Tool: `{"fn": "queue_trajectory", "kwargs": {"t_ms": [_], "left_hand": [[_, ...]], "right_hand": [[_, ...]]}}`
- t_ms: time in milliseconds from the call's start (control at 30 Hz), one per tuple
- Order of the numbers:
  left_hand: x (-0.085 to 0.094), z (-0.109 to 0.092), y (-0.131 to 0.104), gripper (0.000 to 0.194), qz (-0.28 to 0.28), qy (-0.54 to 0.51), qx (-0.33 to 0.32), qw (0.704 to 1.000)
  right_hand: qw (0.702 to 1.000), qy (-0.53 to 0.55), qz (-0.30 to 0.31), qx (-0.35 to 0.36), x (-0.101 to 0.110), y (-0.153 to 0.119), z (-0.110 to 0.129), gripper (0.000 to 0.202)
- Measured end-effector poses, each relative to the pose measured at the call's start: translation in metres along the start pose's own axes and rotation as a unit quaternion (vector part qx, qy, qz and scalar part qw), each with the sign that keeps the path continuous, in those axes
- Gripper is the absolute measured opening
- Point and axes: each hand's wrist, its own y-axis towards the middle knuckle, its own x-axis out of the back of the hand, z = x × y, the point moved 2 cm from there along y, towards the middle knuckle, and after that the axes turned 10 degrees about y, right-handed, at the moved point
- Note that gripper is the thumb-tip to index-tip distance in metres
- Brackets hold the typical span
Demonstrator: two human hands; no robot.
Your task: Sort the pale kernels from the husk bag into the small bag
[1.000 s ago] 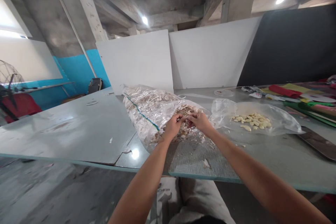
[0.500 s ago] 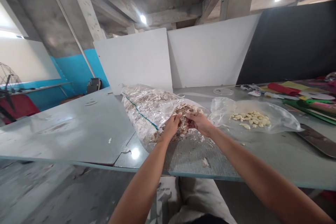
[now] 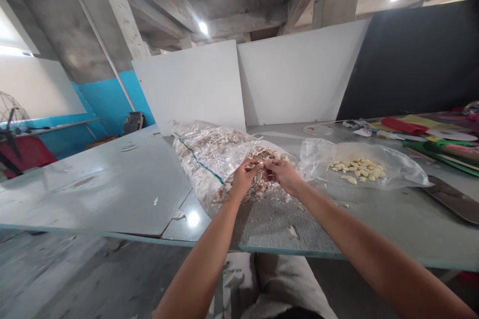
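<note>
Fingertips of my left hand (image 3: 245,175) and my right hand (image 3: 283,174) meet over the mouth of a big clear plastic bag (image 3: 202,159). Both pinch a small pale garlic clove (image 3: 261,162), mostly covered by the fingers. Dry garlic skins (image 3: 264,188) fill the bag and spill out below my hands onto the table. To the right, peeled garlic cloves (image 3: 361,167) lie in a heap on a second clear plastic bag (image 3: 402,169).
A dark flat tray-like object (image 3: 454,199) lies at the table's right. Behind it are coloured sheets (image 3: 407,127) and small items. White panels (image 3: 190,89) stand along the back of the grey table (image 3: 112,189). A round clear lid (image 3: 317,130) lies near them.
My fingertips have come together, the left hand shifting slightly right and up. The bags and the heap of cloves stay where they were.
</note>
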Motion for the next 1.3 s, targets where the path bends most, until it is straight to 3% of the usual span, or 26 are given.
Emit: {"fn": "queue_trajectory", "kwargs": {"t_ms": [133, 300, 400, 633, 867, 1300], "left_hand": [[0.001, 0.0, 0.0, 0.027, -0.007, 0.012, 0.012, 1.0], [-0.001, 0.004, 0.0, 0.028, 0.004, 0.02, 0.039, 0.999], [-0.004, 0.007, 0.002, 0.024, 0.013, -0.013, 0.024, 1.0], [-0.005, 0.01, 0.006, 0.022, 0.008, -0.03, 0.009, 0.999], [-0.006, 0.015, 0.007, 0.026, 0.013, -0.013, 0.041, 0.999], [-0.006, 0.005, 0.004, 0.02, 0.03, 0.025, 0.013, 0.999]], "right_hand": [[0.992, -0.119, -0.015, 0.044, 0.001, 0.001, 0.004, 0.03], [0.92, -0.334, -0.072, 0.191, 0.005, 0.0, 0.013, 0.026], [0.894, -0.396, -0.055, 0.204, 0.004, -0.001, 0.013, 0.024], [0.914, -0.367, -0.048, 0.169, 0.005, 0.001, 0.011, 0.03], [0.916, -0.365, -0.04, 0.16, 0.005, 0.001, 0.013, 0.028], [0.872, -0.449, -0.067, 0.184, 0.002, -0.002, 0.016, 0.017]]}}
